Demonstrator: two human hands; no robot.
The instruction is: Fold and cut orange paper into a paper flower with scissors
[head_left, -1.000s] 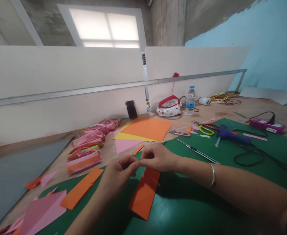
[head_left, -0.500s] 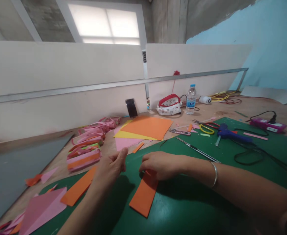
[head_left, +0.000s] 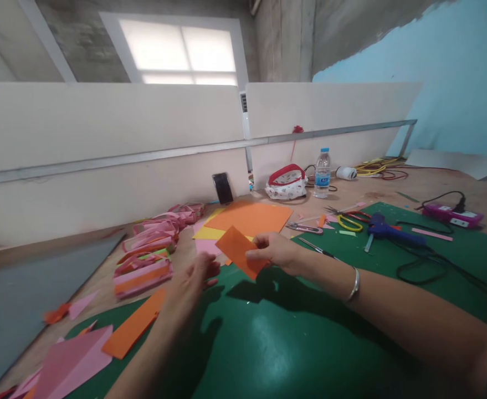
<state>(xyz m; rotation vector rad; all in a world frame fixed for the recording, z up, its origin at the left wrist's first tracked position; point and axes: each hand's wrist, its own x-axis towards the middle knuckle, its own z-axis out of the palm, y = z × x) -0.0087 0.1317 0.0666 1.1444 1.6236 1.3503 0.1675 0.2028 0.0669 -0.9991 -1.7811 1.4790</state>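
Observation:
My right hand [head_left: 274,252] pinches an orange paper strip [head_left: 237,249] and holds it lifted above the green cutting mat [head_left: 293,338]. My left hand [head_left: 195,280] hovers just below and left of the strip, fingers loosely apart and holding nothing. A second orange strip [head_left: 133,327] lies flat on the mat's left edge. A silver bangle sits on my right wrist.
Orange, yellow and pink sheets [head_left: 249,217] lie behind the hands. Pink paper loops [head_left: 147,249] pile at the left. Scissors [head_left: 349,220], a blue glue gun [head_left: 386,231], a metal ruler [head_left: 316,246], a water bottle [head_left: 322,173], a pouch [head_left: 287,182] and a phone [head_left: 222,187] stand farther back.
My right hand has picked the orange strip up off the mat and raised it. My left hand let go, opened and drifted left and down.

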